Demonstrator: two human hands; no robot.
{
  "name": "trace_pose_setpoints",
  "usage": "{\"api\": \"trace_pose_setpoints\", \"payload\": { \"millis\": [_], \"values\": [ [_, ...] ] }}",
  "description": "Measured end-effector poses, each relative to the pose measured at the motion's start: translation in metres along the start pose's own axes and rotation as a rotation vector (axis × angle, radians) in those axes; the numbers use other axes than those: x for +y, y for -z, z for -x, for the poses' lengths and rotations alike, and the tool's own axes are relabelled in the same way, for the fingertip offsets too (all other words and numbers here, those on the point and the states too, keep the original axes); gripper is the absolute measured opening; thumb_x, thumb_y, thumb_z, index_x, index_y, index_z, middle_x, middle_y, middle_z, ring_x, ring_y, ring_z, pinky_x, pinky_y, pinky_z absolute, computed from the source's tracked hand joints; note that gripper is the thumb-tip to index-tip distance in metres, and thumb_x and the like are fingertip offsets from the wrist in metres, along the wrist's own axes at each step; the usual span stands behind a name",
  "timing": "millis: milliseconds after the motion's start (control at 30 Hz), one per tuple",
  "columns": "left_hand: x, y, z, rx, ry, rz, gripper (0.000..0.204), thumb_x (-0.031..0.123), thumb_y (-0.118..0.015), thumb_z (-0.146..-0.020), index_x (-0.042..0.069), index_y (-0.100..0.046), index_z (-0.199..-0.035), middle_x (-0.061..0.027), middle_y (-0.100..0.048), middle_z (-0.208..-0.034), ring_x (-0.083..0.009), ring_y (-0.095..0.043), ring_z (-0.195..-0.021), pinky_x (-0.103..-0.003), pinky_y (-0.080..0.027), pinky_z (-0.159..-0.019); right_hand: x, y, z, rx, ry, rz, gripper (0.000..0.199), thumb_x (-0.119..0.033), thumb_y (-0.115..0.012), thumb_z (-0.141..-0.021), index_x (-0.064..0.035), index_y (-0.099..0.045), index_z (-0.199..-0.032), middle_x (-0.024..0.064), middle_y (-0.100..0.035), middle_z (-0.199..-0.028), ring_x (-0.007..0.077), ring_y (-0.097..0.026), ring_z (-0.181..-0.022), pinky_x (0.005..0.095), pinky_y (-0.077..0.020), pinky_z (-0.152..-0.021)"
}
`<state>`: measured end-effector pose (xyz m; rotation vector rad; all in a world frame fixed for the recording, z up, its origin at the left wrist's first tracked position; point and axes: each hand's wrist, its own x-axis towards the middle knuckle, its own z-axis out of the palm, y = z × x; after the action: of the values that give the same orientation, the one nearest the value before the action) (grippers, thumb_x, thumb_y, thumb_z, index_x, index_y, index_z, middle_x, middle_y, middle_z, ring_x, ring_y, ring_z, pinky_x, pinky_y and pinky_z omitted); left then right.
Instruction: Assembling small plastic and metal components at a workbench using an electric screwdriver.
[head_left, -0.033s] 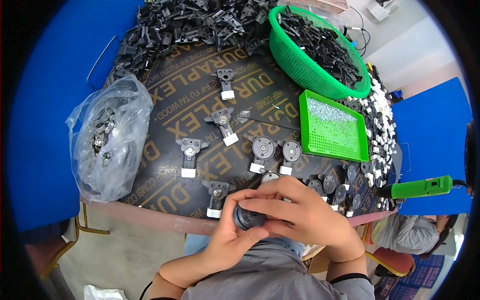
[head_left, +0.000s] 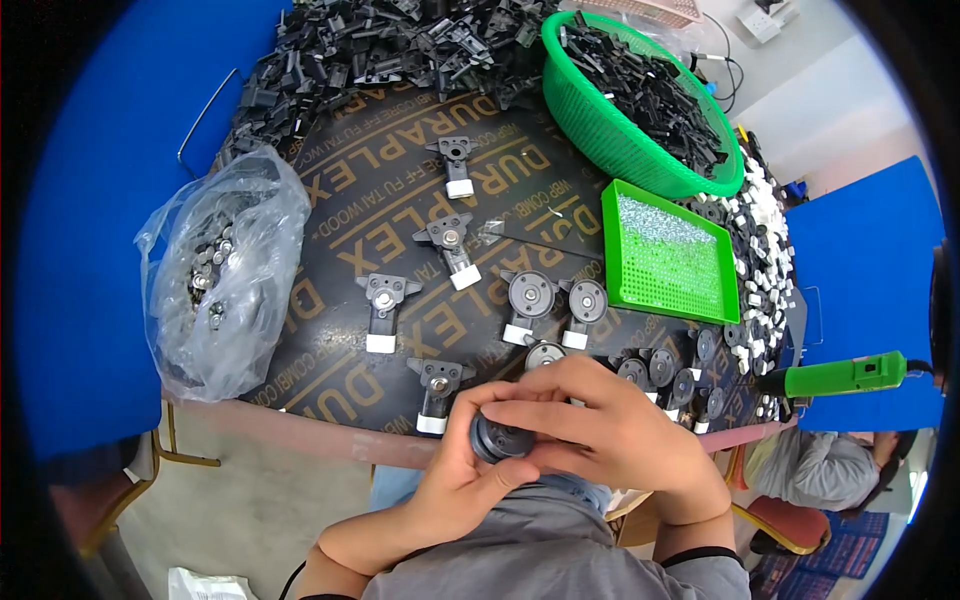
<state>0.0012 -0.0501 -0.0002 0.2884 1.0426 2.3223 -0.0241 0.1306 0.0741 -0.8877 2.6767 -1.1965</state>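
Note:
Just in front of the table's near edge, my left hand (head_left: 458, 480) wraps round a dark round wheel part (head_left: 497, 440). From the other side, my right hand (head_left: 610, 425) grips the same part, its fingers laid across the top. My fingers hide much of it. Beyond my left hand lies a black bracket with a white end (head_left: 436, 388); another such bracket (head_left: 382, 310) is farther left. Two brackets topped with grey-black wheels (head_left: 530, 296) lie beyond my hands. A third wheel (head_left: 545, 356) is partly covered by my right hand.
A clear plastic bag (head_left: 225, 280) of small metal parts sits left. Black parts (head_left: 400, 50) are heaped at the back, beside a full green basket (head_left: 580, 125). A green tray (head_left: 613, 270) of small shiny pieces, white pieces (head_left: 765, 230) and a green electric screwdriver (head_left: 840, 376) stand right.
The whole view has shifted very slightly. Both hands keep the same grip on the wheel part.

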Motion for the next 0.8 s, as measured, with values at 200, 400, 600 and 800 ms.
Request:
{"api": "trace_pose_setpoints", "payload": {
  "millis": [200,400,600,800],
  "values": [
    [0.003,0.012,0.021,-0.024,0.057,-0.132,0.036,0.012,-0.056,-0.098,0.002,-0.034,-0.125,-0.0087,-0.054,-0.106,-0.0124,-0.059,-0.093,-0.027,-0.051,-0.083,-0.006,-0.01,0.004,0.1,-0.251,-0.204,0.038,0.001,-0.075,-0.076,-0.0045,-0.068,-0.113,0.008,-0.067,-0.084,0.0178,-0.065,-0.074,0.0295,-0.0524,-0.062],
    [0.014,0.017,0.035,0.258,-0.015,-0.378,0.009,0.009,-0.052,-0.099,0.004,-0.046,-0.096,-0.0033,-0.052,-0.077,-0.0062,-0.047,-0.063,-0.024,-0.037,-0.054,-0.009,-0.038,0.002,0.126,-0.314,-0.342,0.042,-0.001,-0.078,-0.075,-0.002,-0.065,-0.115,0.0098,-0.065,-0.092,0.0148,-0.064,-0.077,0.027,-0.0524,-0.065],
    [0.038,0.034,0.034,0.334,-0.03,-0.706,0.011,0.005,-0.057,-0.094,0.003,-0.047,-0.09,-0.006,-0.05,-0.073,-0.0105,-0.045,-0.062,-0.027,-0.037,-0.056,-0.005,-0.049,-0.009,0.099,0.069,0.065,0.062,-0.011,-0.084,-0.065,-0.0035,-0.061,-0.122,0.0107,-0.06,-0.106,0.0271,-0.06,-0.088,0.0331,-0.0516,-0.072],
    [0.044,0.032,0.026,0.405,-0.092,-0.822,0.011,0.003,-0.059,-0.092,0.003,-0.051,-0.1,-0.0029,-0.051,-0.08,-0.009,-0.046,-0.07,-0.025,-0.039,-0.062,0.0,-0.053,-0.022,0.132,0.039,0.184,0.055,-0.014,-0.082,-0.068,-0.0023,-0.062,-0.118,0.0127,-0.059,-0.106,0.0293,-0.06,-0.088,0.0364,-0.0513,-0.075]
  ]
}}
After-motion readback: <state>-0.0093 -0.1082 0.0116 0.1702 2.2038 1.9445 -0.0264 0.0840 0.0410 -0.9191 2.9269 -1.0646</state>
